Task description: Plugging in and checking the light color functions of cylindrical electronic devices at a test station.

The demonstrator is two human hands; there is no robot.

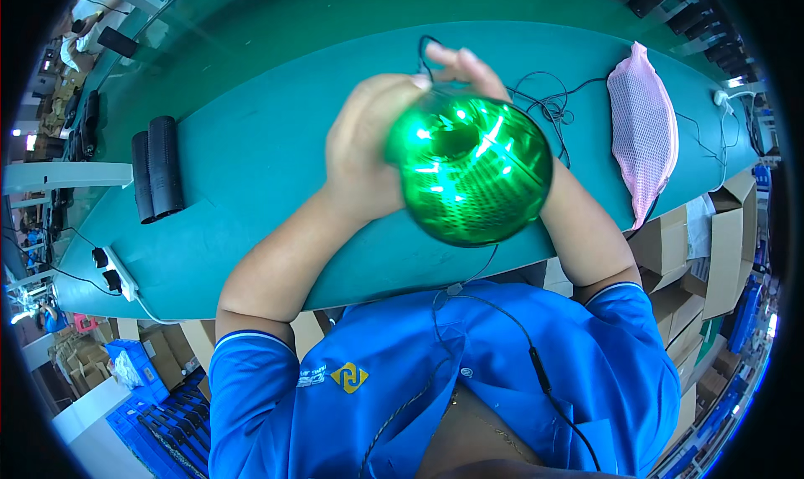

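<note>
Close in front of me is a round object with a glossy, green-glowing end (477, 173); bright reflections and a dotted mesh pattern show on it, and its far body is hidden. My left hand (368, 140) is closed, wrapped against its left side. Behind it, my right hand (473, 70) grips from the far right, slightly blurred; only some fingers show above the rim, the palm being covered. A thin black cable (423, 54) loops up beside the fingertips of both hands. Which fingers touch that cable, I cannot tell.
Two black cylinders (157, 169) lie side by side on the green table (251, 161). At the right is a pink mesh bag (643, 131), with tangled black cable (548, 106) beside it. A white power strip (117, 274) sits at the left edge. Cardboard boxes (729, 253) stand right of the table.
</note>
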